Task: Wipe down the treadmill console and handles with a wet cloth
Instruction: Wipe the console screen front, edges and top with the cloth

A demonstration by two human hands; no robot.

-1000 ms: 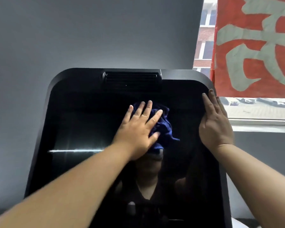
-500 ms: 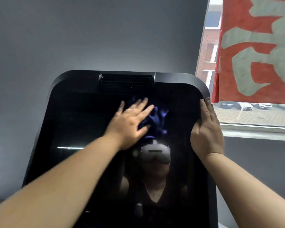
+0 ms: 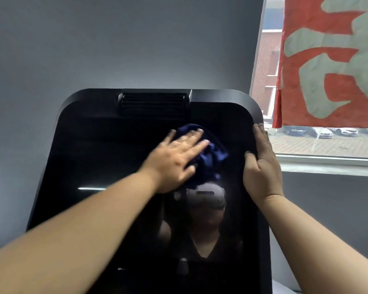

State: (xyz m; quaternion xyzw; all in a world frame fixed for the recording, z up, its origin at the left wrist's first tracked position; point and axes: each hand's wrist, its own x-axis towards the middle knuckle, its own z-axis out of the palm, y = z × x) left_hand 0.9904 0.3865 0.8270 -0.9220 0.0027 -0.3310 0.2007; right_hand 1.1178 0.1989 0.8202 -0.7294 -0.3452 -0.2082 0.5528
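Wiping upper middle of console (image 3: 94,155). Pressing blue cloth (image 3: 212,158) flat under left hand (image 3: 176,160), fingers straight. Bracing right edge with right hand (image 3: 261,166), fingers extended. Probably early: lower screen, handles left; handles unseen.

Plain grey wall (image 3: 115,39) left of the window (image 3: 327,143), running on below it. Red banner (image 3: 331,60) with pale characters hanging across the window's upper right. Pale sill (image 3: 327,160) along the window's bottom edge. Through the window: brick building (image 3: 266,66), parked cars (image 3: 324,132), daylight.
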